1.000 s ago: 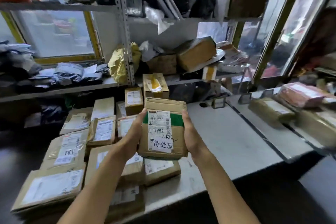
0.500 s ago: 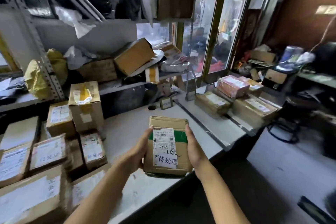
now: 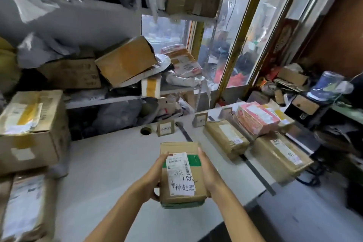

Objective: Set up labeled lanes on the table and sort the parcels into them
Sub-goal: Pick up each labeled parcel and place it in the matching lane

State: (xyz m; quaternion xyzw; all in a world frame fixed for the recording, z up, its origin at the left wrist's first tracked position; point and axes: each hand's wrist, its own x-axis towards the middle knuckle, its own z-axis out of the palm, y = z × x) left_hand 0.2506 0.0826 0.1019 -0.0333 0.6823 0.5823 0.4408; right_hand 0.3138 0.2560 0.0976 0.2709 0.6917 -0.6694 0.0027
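With your left hand (image 3: 155,179) and right hand (image 3: 209,173) gripping the parcel (image 3: 181,175), lay it flat before the matching sign (image 3: 165,127).

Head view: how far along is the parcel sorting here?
Done: lane signs stand on the table, and the right-hand lanes hold sorted parcels. In hand: both hands, left and right, hold a labeled box over the bare lane. Left: unsorted boxes at left.
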